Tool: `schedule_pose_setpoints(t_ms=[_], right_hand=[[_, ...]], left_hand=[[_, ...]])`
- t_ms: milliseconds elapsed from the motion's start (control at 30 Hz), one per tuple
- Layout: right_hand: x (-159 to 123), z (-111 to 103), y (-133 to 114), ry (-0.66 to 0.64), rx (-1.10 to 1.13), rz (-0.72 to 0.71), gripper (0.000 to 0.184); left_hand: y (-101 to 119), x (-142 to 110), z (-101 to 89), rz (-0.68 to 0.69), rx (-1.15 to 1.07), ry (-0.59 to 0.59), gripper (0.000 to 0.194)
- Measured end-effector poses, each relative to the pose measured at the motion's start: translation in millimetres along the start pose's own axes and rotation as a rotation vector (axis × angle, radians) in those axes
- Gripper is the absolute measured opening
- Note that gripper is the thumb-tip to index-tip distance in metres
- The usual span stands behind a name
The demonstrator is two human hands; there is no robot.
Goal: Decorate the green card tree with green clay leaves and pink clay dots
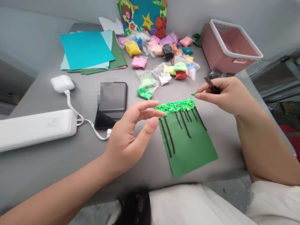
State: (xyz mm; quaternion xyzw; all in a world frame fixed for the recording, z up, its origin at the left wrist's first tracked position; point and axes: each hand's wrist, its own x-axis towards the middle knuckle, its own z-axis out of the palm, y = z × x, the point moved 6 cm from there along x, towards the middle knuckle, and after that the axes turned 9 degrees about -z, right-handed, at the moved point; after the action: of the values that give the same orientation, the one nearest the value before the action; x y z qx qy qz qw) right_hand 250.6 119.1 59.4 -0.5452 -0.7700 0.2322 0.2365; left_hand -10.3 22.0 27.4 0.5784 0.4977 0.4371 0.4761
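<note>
A dark green sheet of paper (195,150) lies tilted on the table. Along its top edge runs a dense band of bright green clay bits (175,106), with thin dark clay strips (185,124) reaching down from it. My left hand (133,134) is at the sheet's upper left corner, thumb and fingers apart, holding nothing. Above the upper right corner, my right hand (222,92) pinches a small green clay piece (192,94) between thumb and finger. A dark tool (212,85) is also tucked among that hand's fingers; its exact kind is unclear.
Bags of coloured clay (154,47) are heaped at the back, with an opened bag of green clay (147,86) nearer. A pink bin (225,50) stands back right. Coloured sheets (86,50), a black phone (112,104), a white power bank (39,128) and its cable occupy the left.
</note>
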Motion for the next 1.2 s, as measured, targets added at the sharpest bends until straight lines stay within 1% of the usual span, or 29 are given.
schedule_pose_setpoints(t_ms=[67, 133, 200, 267, 400, 533, 767, 1033, 1200], right_hand=[[7.0, 6.0, 19.4, -0.094, -0.04, 0.092, 0.021], [10.8, 14.7, 31.5, -0.181, -0.049, 0.151, 0.021], [12.0, 22.2, 36.4, -0.241, -0.04, 0.184, 0.022], [11.8, 26.6, 36.3, -0.269, -0.03, 0.199, 0.022], [11.2, 28.5, 31.1, -0.272, -0.051, 0.205, 0.021], [11.7, 28.8, 27.1, -0.279, -0.106, 0.175, 0.02], [10.9, 33.9, 27.4, -0.31, -0.089, 0.187, 0.019], [10.0, 35.8, 26.7, -0.32, -0.138, 0.199, 0.022], [10.4, 38.7, 25.4, -0.325, -0.112, 0.174, 0.028]], left_hand=[[-1.3, 0.0, 0.0, -0.023, 0.009, -0.001, 0.03], [-2.2, 0.2, -0.5, -0.041, 0.018, 0.0, 0.028], [-2.5, 0.2, -1.2, -0.056, 0.03, 0.006, 0.025], [-2.2, 0.1, -2.0, -0.061, 0.033, 0.015, 0.023], [-1.5, 0.0, -1.5, -0.06, 0.039, 0.016, 0.02], [-0.9, 0.0, -0.7, -0.044, 0.049, 0.014, 0.019], [0.0, 1.0, -1.4, -0.043, 0.08, 0.028, 0.018], [-0.3, 1.4, -0.6, -0.046, 0.075, 0.013, 0.017], [-0.3, 1.9, -0.8, -0.059, 0.069, 0.014, 0.016]])
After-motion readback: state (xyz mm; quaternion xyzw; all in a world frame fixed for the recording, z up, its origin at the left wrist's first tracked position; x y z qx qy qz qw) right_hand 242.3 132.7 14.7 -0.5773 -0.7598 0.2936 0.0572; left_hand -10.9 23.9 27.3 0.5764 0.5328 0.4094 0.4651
